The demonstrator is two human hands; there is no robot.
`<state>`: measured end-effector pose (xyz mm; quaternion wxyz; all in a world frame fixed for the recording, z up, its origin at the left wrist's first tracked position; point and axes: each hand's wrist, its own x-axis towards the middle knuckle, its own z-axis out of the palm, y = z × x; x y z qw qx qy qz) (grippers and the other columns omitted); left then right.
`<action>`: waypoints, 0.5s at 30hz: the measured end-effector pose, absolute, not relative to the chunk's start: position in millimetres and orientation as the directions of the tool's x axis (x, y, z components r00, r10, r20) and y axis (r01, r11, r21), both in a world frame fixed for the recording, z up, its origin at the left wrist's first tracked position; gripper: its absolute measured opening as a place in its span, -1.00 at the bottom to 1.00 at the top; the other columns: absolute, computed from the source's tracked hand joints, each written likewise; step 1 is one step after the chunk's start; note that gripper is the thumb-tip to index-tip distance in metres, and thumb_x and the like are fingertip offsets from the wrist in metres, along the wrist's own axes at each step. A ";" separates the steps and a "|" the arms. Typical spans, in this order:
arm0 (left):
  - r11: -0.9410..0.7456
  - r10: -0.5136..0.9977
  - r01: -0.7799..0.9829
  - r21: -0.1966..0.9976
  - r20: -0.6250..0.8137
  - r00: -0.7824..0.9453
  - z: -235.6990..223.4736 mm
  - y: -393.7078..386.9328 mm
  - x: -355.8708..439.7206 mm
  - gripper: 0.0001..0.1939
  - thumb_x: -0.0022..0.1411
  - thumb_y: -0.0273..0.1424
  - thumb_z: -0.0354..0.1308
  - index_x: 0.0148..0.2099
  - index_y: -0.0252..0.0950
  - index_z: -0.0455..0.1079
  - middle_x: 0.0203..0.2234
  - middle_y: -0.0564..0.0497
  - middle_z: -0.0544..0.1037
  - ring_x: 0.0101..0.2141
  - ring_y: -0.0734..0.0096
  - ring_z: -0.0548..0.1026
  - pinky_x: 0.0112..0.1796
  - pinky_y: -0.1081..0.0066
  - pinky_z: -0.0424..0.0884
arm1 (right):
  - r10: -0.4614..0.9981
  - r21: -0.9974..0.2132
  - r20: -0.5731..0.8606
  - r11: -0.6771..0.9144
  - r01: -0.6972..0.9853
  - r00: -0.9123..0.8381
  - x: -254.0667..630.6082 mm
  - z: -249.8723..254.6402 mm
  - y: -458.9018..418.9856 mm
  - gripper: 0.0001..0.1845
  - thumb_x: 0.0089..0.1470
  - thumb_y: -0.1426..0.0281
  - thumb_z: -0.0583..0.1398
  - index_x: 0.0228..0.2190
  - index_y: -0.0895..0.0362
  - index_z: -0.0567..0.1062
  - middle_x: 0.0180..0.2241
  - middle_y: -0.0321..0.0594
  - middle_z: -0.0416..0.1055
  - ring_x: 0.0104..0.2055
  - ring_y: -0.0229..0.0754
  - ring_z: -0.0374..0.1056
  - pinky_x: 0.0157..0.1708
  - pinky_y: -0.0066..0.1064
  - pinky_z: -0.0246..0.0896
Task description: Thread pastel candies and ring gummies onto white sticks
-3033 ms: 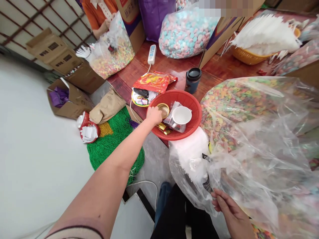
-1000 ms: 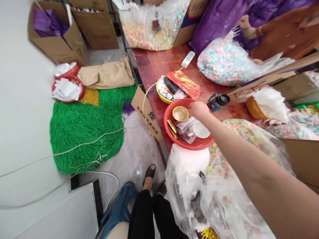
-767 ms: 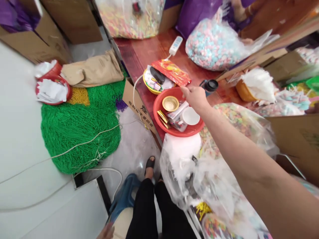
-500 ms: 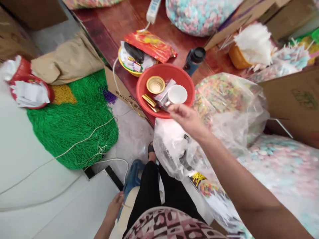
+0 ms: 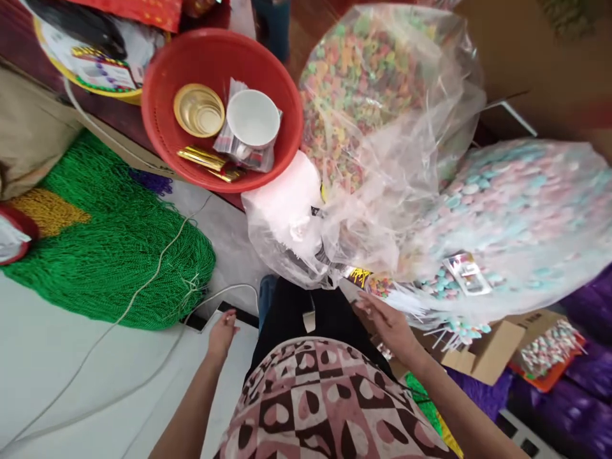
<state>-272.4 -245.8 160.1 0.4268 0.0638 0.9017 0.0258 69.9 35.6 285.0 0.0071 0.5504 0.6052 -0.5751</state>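
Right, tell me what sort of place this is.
Probably a packing or craft workroom, judging by the bulging clear plastic sack of small multicoloured pieces, the heap of green strands, and the opened brown cardboard box.

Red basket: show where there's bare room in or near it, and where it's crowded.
Inside the red basket, bare red shows beyond the gold bowl and white cup. Lower left, grey floor shows between the green beads and clear bag. Crowded: the basket's lower half, where the cup overlaps packets beside gold wrappers; rightward, bags of coloured pieces abut.
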 end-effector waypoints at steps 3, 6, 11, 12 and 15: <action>0.980 0.193 0.167 0.112 -0.760 -0.621 165.3 -228.7 -284.8 -0.46 0.18 -0.31 0.07 0.21 -0.33 0.29 -0.24 -0.14 0.61 -0.20 0.18 0.57 -0.11 0.29 0.41 | 0.702 -0.597 -0.683 -0.377 0.709 -0.201 120.3 278.9 14.2 -0.65 0.17 0.18 0.09 -0.05 -0.12 0.51 -0.15 -0.16 0.58 -0.12 0.03 0.52 0.03 -0.01 0.37; 0.961 0.264 0.231 0.153 -0.762 -0.591 174.3 -211.1 -273.7 -0.49 0.22 -0.26 0.05 0.19 -0.31 0.31 -0.18 -0.15 0.60 -0.13 0.15 0.55 -0.04 0.26 0.37 | 0.696 -0.535 -0.709 -0.422 0.732 -0.117 153.5 261.9 -8.3 -0.58 0.16 0.08 0.09 -0.06 0.00 0.51 -0.17 -0.09 0.58 -0.13 0.07 0.53 0.00 0.02 0.39; 0.928 0.365 0.268 0.259 -0.773 -0.519 191.7 -190.0 -206.9 -0.54 0.29 -0.17 -0.05 0.12 -0.28 0.37 -0.36 -0.06 0.61 -0.21 0.23 0.57 -0.15 0.34 0.44 | 0.703 -0.524 -0.701 -0.394 0.755 -0.120 188.5 220.6 -35.4 -0.44 0.14 -0.05 0.06 -0.08 0.09 0.49 -0.08 -0.01 0.54 -0.01 0.06 0.47 0.07 0.03 0.31; 0.923 0.379 0.269 0.276 -0.770 -0.513 194.2 -187.0 -190.2 -0.53 0.30 -0.16 -0.07 0.12 -0.28 0.36 -0.38 -0.05 0.60 -0.24 0.25 0.58 -0.17 0.35 0.45 | 0.694 -0.528 -0.709 -0.402 0.748 -0.127 195.6 214.1 -38.6 -0.43 0.15 -0.05 0.04 -0.06 0.09 0.48 -0.11 -0.02 0.55 -0.05 0.04 0.49 0.03 0.01 0.35; 0.909 0.413 0.275 0.312 -0.759 -0.504 197.4 -177.7 -142.3 -0.50 0.32 -0.12 -0.11 0.12 -0.32 0.36 -0.41 -0.04 0.59 -0.30 0.30 0.57 -0.21 0.36 0.47 | 0.647 -0.545 -0.740 -0.418 0.727 -0.184 221.5 200.6 -43.7 -0.47 0.22 0.02 -0.01 0.01 0.09 0.42 -0.23 -0.08 0.57 -0.29 -0.07 0.53 -0.19 -0.13 0.49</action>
